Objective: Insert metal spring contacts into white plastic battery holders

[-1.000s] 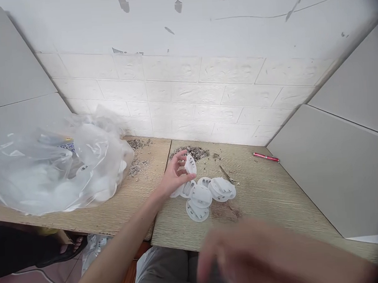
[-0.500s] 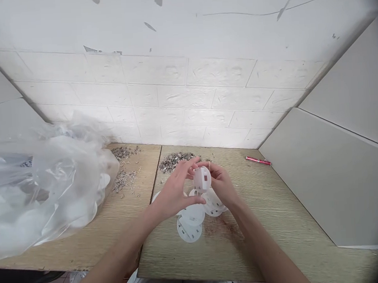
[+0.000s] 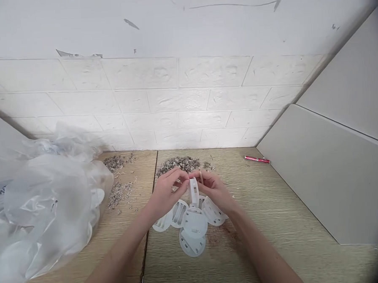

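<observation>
My left hand (image 3: 164,192) and my right hand (image 3: 212,187) meet over the table, both pinching one white round plastic part (image 3: 193,190) held on edge between them. Just below the hands lie several more white round plastic parts (image 3: 191,230), some showing ribbed battery slots. A heap of small grey metal bits (image 3: 177,164) sits right behind my fingers. My right fingers also seem to hold something thin near the part's top; I cannot make it out.
A large clear plastic bag (image 3: 40,208) full of white parts fills the left of the wooden table (image 3: 275,221). More metal bits (image 3: 118,191) are scattered beside it. A red pen (image 3: 256,159) lies at the back right, near a grey panel (image 3: 333,172). A brick wall is behind.
My left hand lifted one white part off the pile. My right hand came up from the lower right and joined it. The part has turned from face-on to edge-on.
</observation>
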Demonstrator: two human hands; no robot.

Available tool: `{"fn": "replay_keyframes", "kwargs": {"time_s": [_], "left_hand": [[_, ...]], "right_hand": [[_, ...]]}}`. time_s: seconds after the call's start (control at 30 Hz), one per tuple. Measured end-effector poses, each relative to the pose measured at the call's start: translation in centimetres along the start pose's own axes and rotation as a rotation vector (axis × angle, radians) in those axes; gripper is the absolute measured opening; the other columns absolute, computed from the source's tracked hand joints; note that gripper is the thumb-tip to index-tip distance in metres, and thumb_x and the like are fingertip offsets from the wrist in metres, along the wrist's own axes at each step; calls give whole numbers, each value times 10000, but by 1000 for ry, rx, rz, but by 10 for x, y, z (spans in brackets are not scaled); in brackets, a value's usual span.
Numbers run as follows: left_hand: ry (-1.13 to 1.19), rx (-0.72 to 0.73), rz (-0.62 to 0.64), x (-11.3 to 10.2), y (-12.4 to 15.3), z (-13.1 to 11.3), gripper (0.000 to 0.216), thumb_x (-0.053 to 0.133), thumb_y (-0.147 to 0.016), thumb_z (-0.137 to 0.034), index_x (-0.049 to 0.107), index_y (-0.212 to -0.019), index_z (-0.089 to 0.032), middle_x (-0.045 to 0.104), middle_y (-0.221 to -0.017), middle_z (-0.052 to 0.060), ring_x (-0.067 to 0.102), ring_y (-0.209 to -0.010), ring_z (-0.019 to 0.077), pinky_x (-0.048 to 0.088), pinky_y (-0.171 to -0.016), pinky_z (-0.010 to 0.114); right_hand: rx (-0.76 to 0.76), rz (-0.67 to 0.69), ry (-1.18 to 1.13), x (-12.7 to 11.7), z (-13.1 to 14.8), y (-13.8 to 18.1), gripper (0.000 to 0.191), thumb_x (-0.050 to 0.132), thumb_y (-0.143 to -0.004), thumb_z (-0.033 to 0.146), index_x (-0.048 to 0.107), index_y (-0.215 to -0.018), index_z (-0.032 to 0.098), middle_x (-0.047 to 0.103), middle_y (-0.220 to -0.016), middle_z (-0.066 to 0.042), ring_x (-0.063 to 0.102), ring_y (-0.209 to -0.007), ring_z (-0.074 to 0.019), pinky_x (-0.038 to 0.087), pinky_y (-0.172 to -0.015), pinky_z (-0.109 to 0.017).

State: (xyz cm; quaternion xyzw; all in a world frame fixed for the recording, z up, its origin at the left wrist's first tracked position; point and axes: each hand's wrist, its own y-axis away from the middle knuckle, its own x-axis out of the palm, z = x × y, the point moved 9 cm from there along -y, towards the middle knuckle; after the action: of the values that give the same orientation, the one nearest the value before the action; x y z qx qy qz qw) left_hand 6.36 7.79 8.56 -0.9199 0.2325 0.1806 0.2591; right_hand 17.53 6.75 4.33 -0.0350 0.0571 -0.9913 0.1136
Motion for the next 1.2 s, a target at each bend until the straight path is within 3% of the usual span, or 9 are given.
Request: {"fn": "replay_keyframes", "kwargs": {"time_s": [0.2, 0.33, 0.47, 0.73, 0.93, 1.07, 1.2], "left_hand": [[291, -185, -1, 5, 4, 20, 192, 563, -861, -353, 552, -826, -165, 559, -794, 21, 517, -689, 104, 452, -575, 205], [351, -290, 1, -2, 7, 29, 232, 532, -877, -384, 585, -848, -160, 577, -768, 17, 507, -629, 93, 438, -549, 208], [160, -217, 0, -19, 3, 14, 257, 482, -897, -379, 635, -973, -186, 624, -867, 42, 562, -720, 126, 470, -593, 236], [-507, -155, 177, -5, -1, -3, 71, 506, -794, -208, 569, -808, -179, 581, -738, 8, 495, -631, 133, 377, -588, 265], [-578, -141, 271, 1, -2, -5, 54, 459, -739, -150, 505, -729, -176, 538, -709, 2, 460, -627, 135, 319, -582, 259], [-503, -268, 369, -23, 14, 9, 79, 449, -748, -190, 513, -703, -179, 505, -653, -7, 438, -599, 132, 298, -555, 252], [-427, -418, 549, -47, 63, 30, 85, 455, -754, -219, 484, -683, -183, 480, -621, -20, 415, -573, 120, 295, -532, 233]], "right_hand": [[94, -33, -143, 3, -4, 6, 314, 682, -775, 477, 651, -868, 179, 577, -729, -11, 519, -634, -119, 445, -597, -255], [66, -84, -8, 0, 3, 6, 296, 682, -776, 467, 665, -827, 176, 569, -728, -11, 485, -628, -114, 418, -579, -252], [1, -118, 240, -3, 14, 5, 293, 643, -806, 476, 696, -823, 189, 536, -700, -2, 399, -596, -108, 352, -542, -249], [-116, -110, 463, 4, 28, 4, 303, 618, -829, 455, 662, -684, 193, 493, -671, -2, 451, -659, -140, 359, -596, -272], [-128, -75, 499, 11, 30, 7, 368, 565, -866, 439, 561, -595, 189, 486, -638, 0, 439, -630, -135, 351, -583, -271], [-65, -143, 392, -13, 26, 15, 345, 530, -881, 471, 591, -688, 192, 619, -756, -24, 481, -643, -138, 373, -586, -273], [18, -258, 440, -61, 8, 27, 359, 551, -852, 503, 618, -710, 180, 646, -770, -43, 502, -651, -147, 367, -576, -276]]}}
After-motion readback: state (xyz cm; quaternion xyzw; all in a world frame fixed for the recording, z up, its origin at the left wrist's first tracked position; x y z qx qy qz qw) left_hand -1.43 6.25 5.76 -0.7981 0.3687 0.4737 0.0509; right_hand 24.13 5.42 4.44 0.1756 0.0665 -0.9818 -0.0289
